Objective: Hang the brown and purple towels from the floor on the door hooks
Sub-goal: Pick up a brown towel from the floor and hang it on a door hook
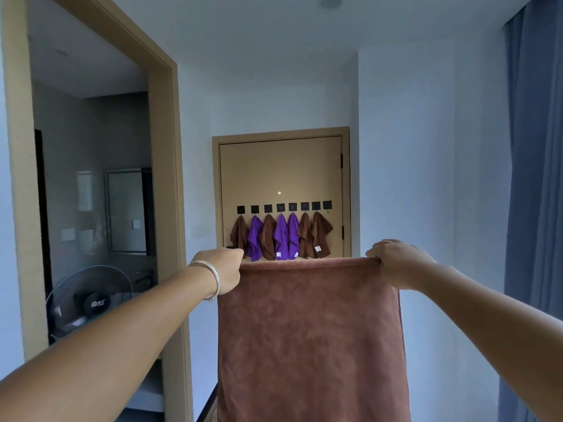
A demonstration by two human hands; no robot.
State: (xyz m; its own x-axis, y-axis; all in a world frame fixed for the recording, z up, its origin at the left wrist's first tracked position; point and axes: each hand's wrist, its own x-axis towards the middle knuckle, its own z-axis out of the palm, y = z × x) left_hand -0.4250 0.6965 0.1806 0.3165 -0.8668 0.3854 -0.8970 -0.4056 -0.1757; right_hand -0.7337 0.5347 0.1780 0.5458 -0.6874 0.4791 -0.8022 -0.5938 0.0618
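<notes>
I hold a brown towel (307, 336) spread flat in front of me. My left hand (224, 269), with a silver bangle at the wrist, pinches its top left corner. My right hand (393, 263) pinches its top right corner. Ahead stands a tan door (280, 172) with a row of black hooks (285, 207). Several brown towels (320, 236) and purple towels (281, 236) hang from them. The rightmost hook (327, 204) carries nothing. The held towel hides the floor and the door's lower part.
An open doorway with a tan frame (164, 184) is on the left, with a dark standing fan (88, 303) inside. A white wall (426, 178) and blue curtain (536, 166) line the right side of the narrow hall.
</notes>
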